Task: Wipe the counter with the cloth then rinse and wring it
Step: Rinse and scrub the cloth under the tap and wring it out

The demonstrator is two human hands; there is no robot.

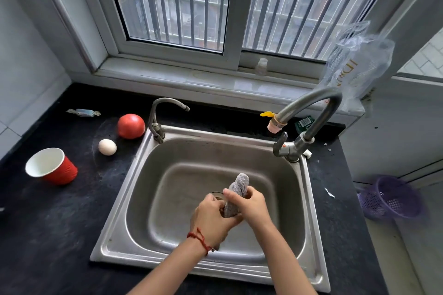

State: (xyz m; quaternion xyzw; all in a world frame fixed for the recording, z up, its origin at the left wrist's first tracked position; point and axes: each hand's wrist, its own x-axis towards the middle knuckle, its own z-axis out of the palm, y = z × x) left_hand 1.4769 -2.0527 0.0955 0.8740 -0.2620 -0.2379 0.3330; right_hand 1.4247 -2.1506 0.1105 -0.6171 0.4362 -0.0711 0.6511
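Presently, both hands are closed around the cloth (236,195) over the basin of the steel sink (167,256). The left hand (213,219) has its grip clamped on the lower end of the cloth; a red string bracelet (200,240) sits on that wrist. The right hand (250,205) has its grip clamped on the middle of the cloth, just above and touching the left hand. The cloth is grey, rolled into a tight upright bundle, and its upper end stands free above the right grip. Whether water is leaving the cloth cannot be told.

Beyond the grip, to the right, the large curved faucet (311,108) rises from the back corner of the sink, its pink-tipped outlet (274,124) pointing down toward the basin; no stream is visible. Beyond the grip, to the left, a smaller faucet (159,115) stands at the other back corner.

Well to the left of the grip, on the dark tabletop (48,223), lie a red tomato (131,126), a white egg (107,147) near it, a red paper cup (52,166) tipped on its side, and a wrapped sweet (83,112) farthest back. To the right of the grip, off the tabletop, a purple basket (390,197) lies tilted.
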